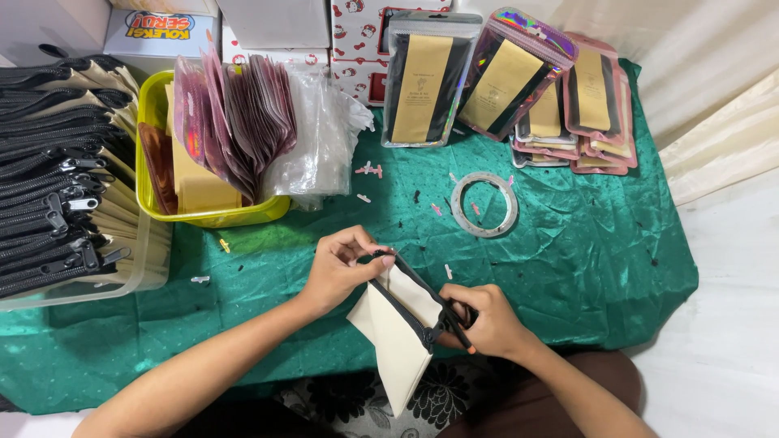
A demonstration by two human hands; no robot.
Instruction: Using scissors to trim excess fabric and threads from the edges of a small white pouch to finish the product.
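A cream fabric pouch (399, 334) with a black zipper along its top hangs tilted between my hands, above the near edge of the green cloth (584, 243). My left hand (341, 266) pinches the far end of the zipper edge. My right hand (485, 319) grips the near end, fingers closed around the black zipper pull. The pouch mouth looks partly open.
A clear tape ring (484, 204) lies on the cloth beyond my hands. A yellow bin (154, 109) of pink holographic bags and tan cards stands at left, beside a clear tray of zippered pouches (57, 162). Packed pouches in shiny bags (503, 81) stand at the back.
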